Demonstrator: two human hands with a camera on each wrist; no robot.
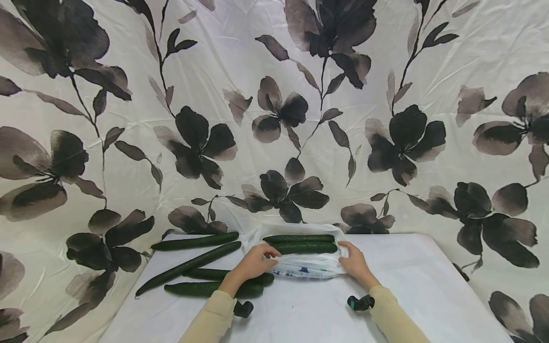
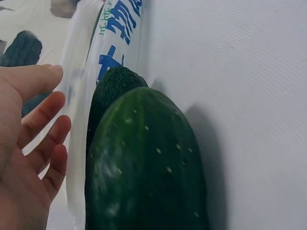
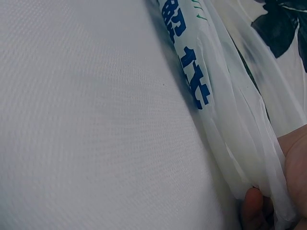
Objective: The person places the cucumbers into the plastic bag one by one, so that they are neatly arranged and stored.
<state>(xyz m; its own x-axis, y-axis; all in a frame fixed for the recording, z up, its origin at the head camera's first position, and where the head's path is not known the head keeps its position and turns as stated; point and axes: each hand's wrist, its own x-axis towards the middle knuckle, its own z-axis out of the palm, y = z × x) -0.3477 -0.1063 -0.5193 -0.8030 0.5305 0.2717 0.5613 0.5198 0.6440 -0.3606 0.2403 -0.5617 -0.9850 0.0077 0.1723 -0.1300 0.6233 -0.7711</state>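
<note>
Across the lower part of the head view, a white table (image 1: pixel 309 314) is seen, its far edge met by a floral cloth (image 1: pixel 240 157) with which the upper frame and both sides are filled. Large grey-black flowers, stems and leaves are printed on the cloth's pale ground, and its surface is marked by creases and a faint sheen. From the wrist views, a fine ribbed texture is shown on the tabletop, and soft shadows are cast there. At lower centre, near the table's far edge, a white bag (image 1: pixel 309 262) with blue print is laid; two cucumbers (image 1: pixel 304 248) are contained in it, side by side and crosswise to the frame. At lower left, four loose cucumbers (image 1: pixel 188 268) are spread on the table, the nearest two partly hidden by the left forearm. The left hand (image 1: pixel 259 261) is held at the bag's left end, thumb and fingers apart, nothing gripped; whether the bag is touched cannot be told. The bag's right end is pinched by the right hand (image 1: pixel 355 262). Pale yellow sleeves (image 1: pixel 210 319) are worn, with a black device (image 1: pixel 243 309) at each wrist.
</note>
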